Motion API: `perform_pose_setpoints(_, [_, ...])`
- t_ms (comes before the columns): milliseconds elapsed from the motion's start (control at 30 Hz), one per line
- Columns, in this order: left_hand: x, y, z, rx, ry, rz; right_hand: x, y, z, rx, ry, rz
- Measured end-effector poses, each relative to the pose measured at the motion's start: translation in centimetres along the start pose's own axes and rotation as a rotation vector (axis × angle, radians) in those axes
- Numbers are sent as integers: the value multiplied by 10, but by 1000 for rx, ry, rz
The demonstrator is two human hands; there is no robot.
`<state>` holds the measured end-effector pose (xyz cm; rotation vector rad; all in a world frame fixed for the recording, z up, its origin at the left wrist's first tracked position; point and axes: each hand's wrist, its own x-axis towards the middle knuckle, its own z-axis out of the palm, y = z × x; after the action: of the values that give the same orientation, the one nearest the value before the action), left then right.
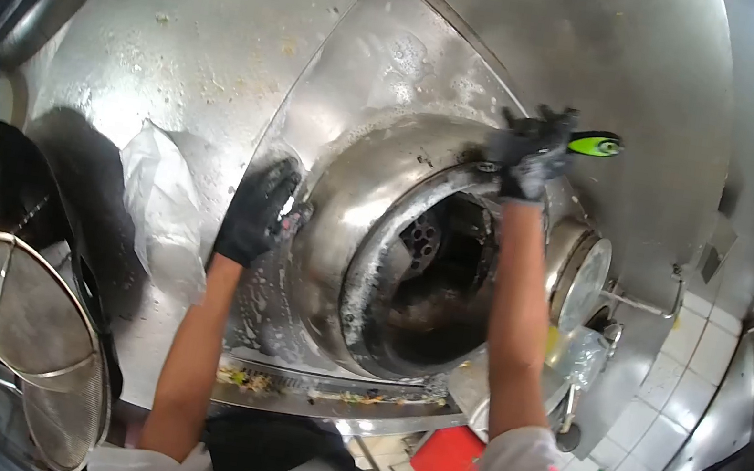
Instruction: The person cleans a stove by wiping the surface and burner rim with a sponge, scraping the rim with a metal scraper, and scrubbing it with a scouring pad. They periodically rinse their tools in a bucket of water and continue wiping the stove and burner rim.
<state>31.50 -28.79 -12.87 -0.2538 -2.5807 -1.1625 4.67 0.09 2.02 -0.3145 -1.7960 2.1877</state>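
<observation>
Stainless steel is gleaming on the wok-range collar (pixel 346 183), which is sitting at the centre of the view, its blackened opening exposing a perforated plate (pixel 422 239). Toward 2 o'clock, the black-gloved right hand (pixel 533 152) is showing blurred near the collar's upper rim, and a green-and-black handle (pixel 597 144) is jutting out beside it toward 3 o'clock; I cannot tell whether that hand is grasping it. Toward 9 o'clock, the black-gloved left hand (pixel 263 210) is resting on the suds-streaked steel counter (pixel 229 51) just beside the collar, its grip released. Farther out at 9 o'clock, a crumpled translucent plastic bag (pixel 160 200) is lying. Round mesh strainers (pixel 34 313) are leaning at 8 o'clock, and food scraps (pixel 246 379) are littering the gutter (pixel 317 384) at 6 o'clock
</observation>
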Motion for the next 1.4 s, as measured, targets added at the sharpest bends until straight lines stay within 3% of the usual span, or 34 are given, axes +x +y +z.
perform_pose_setpoints(67, [2, 0, 1, -42, -34, -23, 53, -2, -51, -75, 105, -40])
perform_pose_setpoints(133, [7, 5, 1, 9, 16, -22, 65, -5, -81, 247, 356, 6])
perform_pose_setpoints(200, [8, 5, 2, 16, -30, -3, 53, 2, -69, 333, 295, 47])
perform_pose_setpoints(267, [12, 5, 1, 44, -65, -37, 23, 3, -20, 194, 252, 165])
perform_pose_setpoints(333, [7, 4, 7, 104, -57, 27, 7, -8, 3, 61, 60, 130])
perform_pose_setpoints(500, [20, 10, 5, 71, -17, -20, 35, -17, -35, 252, 191, 56])
perform_pose_setpoints(600, [28, 13, 2, 48, -25, -34, -8, 2, 4, 185, 69, 197])
perform_pose_setpoints(733, [30, 5, 8, 130, -95, 32, -11, -17, 19, 204, -19, 33])
perform_pose_setpoints(800, [31, 5, 8, 127, -112, 43, 37, -23, -39, 0, 64, -248])
perform_pose_setpoints(900, [33, 10, 7, 143, -126, 20, 76, -35, -189, -275, 497, -328])
perform_pose_setpoints(1000, [44, 14, 9, 134, -65, 60, 55, -46, -275, 26, 975, -414])
perform_pose_setpoints(1033, [45, 13, 10, 156, -86, 40, 67, -34, -317, 159, 909, -397])
perform_pose_setpoints(1167, [56, 28, 7, 238, -100, 20, 72, -34, -298, 46, 1008, -403])
perform_pose_setpoints(1267, [59, 33, 14, 289, -63, 27, 72, -51, -249, 85, 807, -247])
perform_pose_setpoints(1333, [59, 36, 17, 270, -14, 6, 94, -28, -235, 257, 744, -99])
perform_pose_setpoints(1367, [61, 43, 18, 222, -30, -74, 91, -34, -198, 269, 847, -23])
perform_pose_setpoints(1400, [62, 43, 18, 235, -29, -72, 95, -23, -181, 287, 768, -104])
